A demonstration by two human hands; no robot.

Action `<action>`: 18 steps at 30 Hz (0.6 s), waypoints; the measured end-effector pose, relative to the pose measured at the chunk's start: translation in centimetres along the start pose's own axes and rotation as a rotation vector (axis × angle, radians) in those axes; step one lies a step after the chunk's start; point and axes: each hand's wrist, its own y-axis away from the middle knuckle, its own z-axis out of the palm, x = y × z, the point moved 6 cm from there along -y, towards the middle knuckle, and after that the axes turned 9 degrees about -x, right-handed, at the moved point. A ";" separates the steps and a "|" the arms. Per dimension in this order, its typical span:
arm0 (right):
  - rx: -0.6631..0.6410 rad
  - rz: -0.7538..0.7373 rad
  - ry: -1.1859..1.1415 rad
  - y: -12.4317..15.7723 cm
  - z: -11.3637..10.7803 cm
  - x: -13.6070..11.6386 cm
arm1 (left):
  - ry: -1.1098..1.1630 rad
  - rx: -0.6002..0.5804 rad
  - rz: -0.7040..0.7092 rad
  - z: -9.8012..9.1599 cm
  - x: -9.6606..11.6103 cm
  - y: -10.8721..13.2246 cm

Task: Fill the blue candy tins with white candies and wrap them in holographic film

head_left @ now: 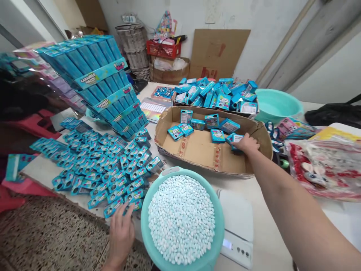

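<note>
Right hand: inside the carton, digits over a blue box; we cannot tell whether they grip. We'd best take it by its edges, since thin card likely dents.
Left hand: well apart from the right, fingers part-curled by the nearest standing box; its hold is unclear to us.
Candy tub: just right of our left hand; our sleeves should clear its rim.
Box rows: beyond our left hand, probably easily toppled.
</note>
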 end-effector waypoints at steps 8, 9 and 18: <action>-0.143 -0.141 -0.176 3.6 -0.5 -3.0 | 0.172 -0.184 -0.125 7.3 9.3 -1.9; -0.172 -0.218 -0.194 5.3 -1.5 -3.7 | 0.169 -0.173 -0.169 8.1 9.5 -2.7; -0.692 -0.240 -1.046 26.4 -4.2 -0.1 | 0.300 -0.390 -0.282 10.2 11.2 -8.4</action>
